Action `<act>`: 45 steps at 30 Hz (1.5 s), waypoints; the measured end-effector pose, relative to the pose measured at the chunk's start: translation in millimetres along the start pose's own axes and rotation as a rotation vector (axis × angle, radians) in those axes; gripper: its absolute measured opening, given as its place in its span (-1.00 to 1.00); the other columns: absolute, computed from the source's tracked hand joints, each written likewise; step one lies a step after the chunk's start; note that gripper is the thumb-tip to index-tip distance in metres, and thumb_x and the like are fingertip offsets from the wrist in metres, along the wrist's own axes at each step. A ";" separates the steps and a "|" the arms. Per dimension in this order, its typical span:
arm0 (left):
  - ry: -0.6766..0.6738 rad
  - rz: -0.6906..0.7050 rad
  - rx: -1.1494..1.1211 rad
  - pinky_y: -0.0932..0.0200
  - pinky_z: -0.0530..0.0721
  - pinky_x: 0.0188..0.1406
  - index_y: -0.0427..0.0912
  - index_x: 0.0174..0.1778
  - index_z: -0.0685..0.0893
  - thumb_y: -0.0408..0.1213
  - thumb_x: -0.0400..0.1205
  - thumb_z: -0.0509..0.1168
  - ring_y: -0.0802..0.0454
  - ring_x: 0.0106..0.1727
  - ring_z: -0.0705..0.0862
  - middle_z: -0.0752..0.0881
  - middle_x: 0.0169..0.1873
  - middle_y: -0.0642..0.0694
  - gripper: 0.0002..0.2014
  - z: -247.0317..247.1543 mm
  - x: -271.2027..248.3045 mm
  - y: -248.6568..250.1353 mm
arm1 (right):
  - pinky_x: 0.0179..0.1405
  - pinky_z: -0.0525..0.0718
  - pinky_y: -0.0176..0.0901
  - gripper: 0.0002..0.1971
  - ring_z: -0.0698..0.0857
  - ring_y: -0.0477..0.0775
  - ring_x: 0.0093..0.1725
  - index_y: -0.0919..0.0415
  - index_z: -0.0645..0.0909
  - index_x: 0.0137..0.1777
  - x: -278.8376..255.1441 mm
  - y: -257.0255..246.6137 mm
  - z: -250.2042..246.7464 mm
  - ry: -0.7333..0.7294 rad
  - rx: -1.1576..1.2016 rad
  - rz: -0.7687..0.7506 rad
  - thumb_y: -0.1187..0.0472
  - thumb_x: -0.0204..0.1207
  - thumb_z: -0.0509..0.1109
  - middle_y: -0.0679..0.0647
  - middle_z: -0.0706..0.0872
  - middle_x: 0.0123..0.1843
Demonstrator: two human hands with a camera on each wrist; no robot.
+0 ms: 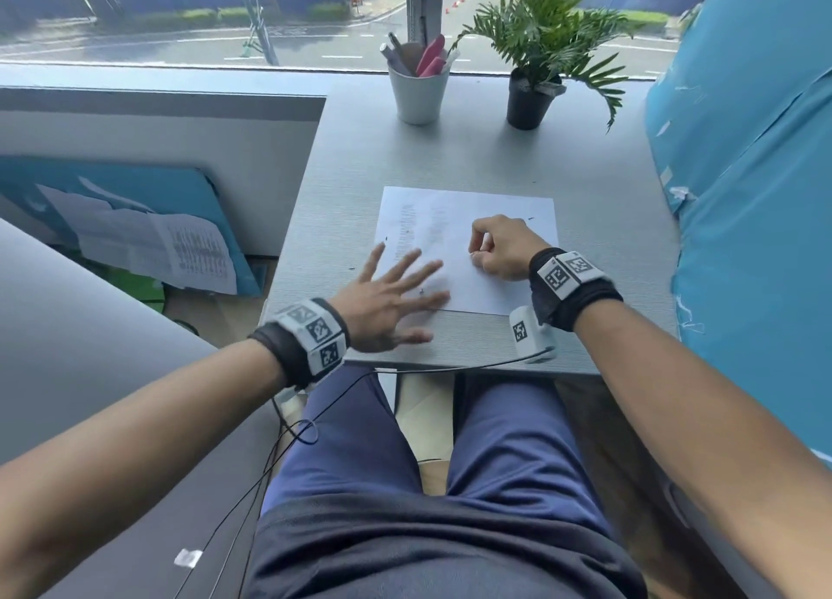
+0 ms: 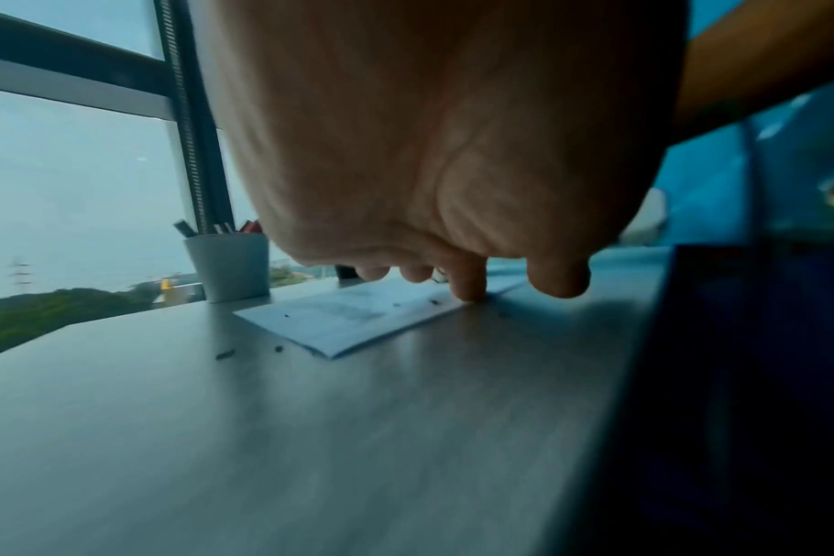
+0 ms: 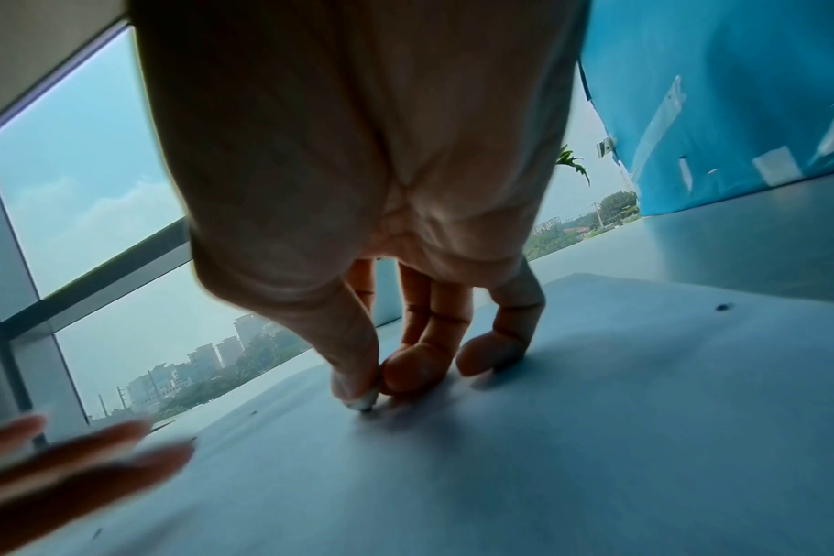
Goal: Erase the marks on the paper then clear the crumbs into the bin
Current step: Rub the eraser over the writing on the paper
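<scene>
A white paper (image 1: 454,220) with faint grey pencil marks lies on the grey desk (image 1: 450,157). My left hand (image 1: 396,283) is spread flat with straight fingers over the paper's near left corner, and in the left wrist view a fingertip (image 2: 470,289) touches the sheet (image 2: 348,319). My right hand (image 1: 499,247) is curled over the paper's middle. It pinches a small white eraser (image 3: 363,400) between thumb and fingers, tip down on the sheet (image 3: 596,376). Dark eraser crumbs (image 2: 224,354) dot the paper and the desk left of it. No bin is in view.
A white cup of pens (image 1: 418,90) and a small potted plant (image 1: 533,90) stand at the desk's far edge by the window. A blue-covered surface (image 1: 743,193) rises along the right. A white tagged device (image 1: 531,334) with a cable sits at the near edge.
</scene>
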State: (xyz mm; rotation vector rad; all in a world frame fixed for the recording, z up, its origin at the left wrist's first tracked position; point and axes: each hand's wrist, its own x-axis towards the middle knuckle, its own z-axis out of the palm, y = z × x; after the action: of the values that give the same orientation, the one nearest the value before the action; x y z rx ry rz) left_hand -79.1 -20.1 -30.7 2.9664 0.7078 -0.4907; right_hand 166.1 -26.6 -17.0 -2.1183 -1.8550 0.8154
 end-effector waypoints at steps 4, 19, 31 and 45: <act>-0.076 -0.112 0.024 -0.39 -0.47 0.54 0.24 0.69 -0.29 0.47 0.55 -0.35 -0.08 0.67 -0.42 -0.31 0.69 0.08 -0.20 10.5 -16.8 -10.8 | -0.04 0.52 -0.23 -0.92 0.59 0.06 -0.05 0.17 0.66 -0.09 -1.9 -1.2 -1.2 -0.007 -0.003 -0.015 0.29 0.48 0.36 0.03 0.64 -0.09; -0.133 0.003 -0.227 -0.15 -0.26 0.67 0.10 0.70 -0.32 0.39 0.62 -0.18 0.02 0.67 -0.38 -0.38 0.66 0.08 -0.19 4.3 7.7 -4.4 | -0.11 0.47 -0.25 -0.92 0.60 0.05 -0.08 0.15 0.67 -0.11 -4.0 -2.1 0.9 0.004 0.025 -0.006 0.29 0.47 0.36 0.03 0.64 -0.11; -0.137 0.020 -0.175 -0.10 -0.31 0.66 -0.05 0.71 -0.31 0.43 0.61 -0.20 0.01 0.68 -0.36 -0.36 0.67 -0.02 -0.11 -16.0 30.4 11.6 | -0.11 0.50 -0.26 -0.91 0.61 0.07 -0.10 0.10 0.65 -0.16 -4.3 -3.9 -0.4 -0.011 0.007 -0.003 0.30 0.45 0.35 0.03 0.63 -0.14; -0.185 -0.278 -0.352 -0.26 -0.24 0.65 -0.10 0.71 -0.33 0.46 0.28 0.42 -0.02 0.70 -0.32 -0.36 0.69 -0.01 0.37 -25.7 58.7 -60.9 | -0.17 0.56 -0.30 -0.89 0.69 0.03 -0.14 0.16 0.77 -0.16 6.4 -23.5 -8.6 -0.002 -0.089 -0.042 0.34 0.42 0.44 0.05 0.72 -0.17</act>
State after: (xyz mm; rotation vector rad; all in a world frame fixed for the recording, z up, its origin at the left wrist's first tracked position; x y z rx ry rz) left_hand -49.2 62.8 -23.6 2.4742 1.0662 -0.5777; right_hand 151.2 -14.3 0.0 -2.1228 -1.9651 0.7388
